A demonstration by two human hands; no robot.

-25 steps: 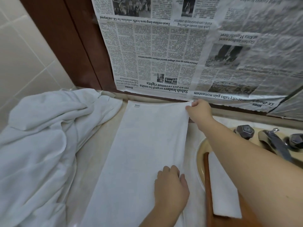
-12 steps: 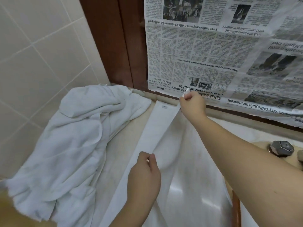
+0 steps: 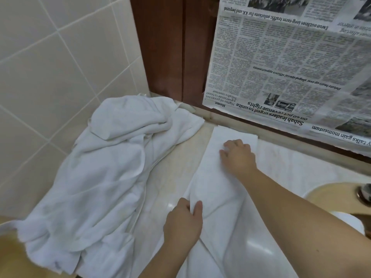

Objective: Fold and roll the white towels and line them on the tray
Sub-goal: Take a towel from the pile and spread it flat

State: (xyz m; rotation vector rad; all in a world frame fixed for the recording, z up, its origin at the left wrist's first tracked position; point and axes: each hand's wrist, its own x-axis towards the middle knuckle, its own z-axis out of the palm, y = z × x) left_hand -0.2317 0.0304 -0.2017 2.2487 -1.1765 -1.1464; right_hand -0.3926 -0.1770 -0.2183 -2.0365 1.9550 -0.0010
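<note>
- Here, on the marble countertop [image 3: 172,171], between the back edge and the front edge: one white towel [image 3: 216,187], folded lengthwise into a narrow strip, far end close to the back edge, just under the newspaper [image 3: 281,63].
- Right hand [image 3: 239,155]: flat on the far end of the strip, fingers spread and nearly straight, gripping nothing. Probably pressing there to pin the layers, so that the fold cannot slide open.
- Left hand [image 3: 182,225]: at the near part of the strip, thumb on top and fingers curled at the left edge, pinching the cloth. Probably held so to pull the long edge straight against the pinned end.
- Between the two hands: a loose wrinkle across the strip, not yet smoothed. Judged as the folding step; no rolling begun.
- At the left end of the countertop, against the tiled wall [image 3: 50,67]: a crumpled pile of white towels [image 3: 104,167], well apart from the strip, likely kept aside as stock for later.
- At the right end: the sink basin [image 3: 331,191], with the base of a tap [image 3: 364,194] at the frame edge.
- Tray: not clearly visible. Only a dark sliver and a white shape at the right frame edge, too little to name with certainty.
- Next, by judgement: flatten the wrinkle, square the edges, then roll from one end.
</note>
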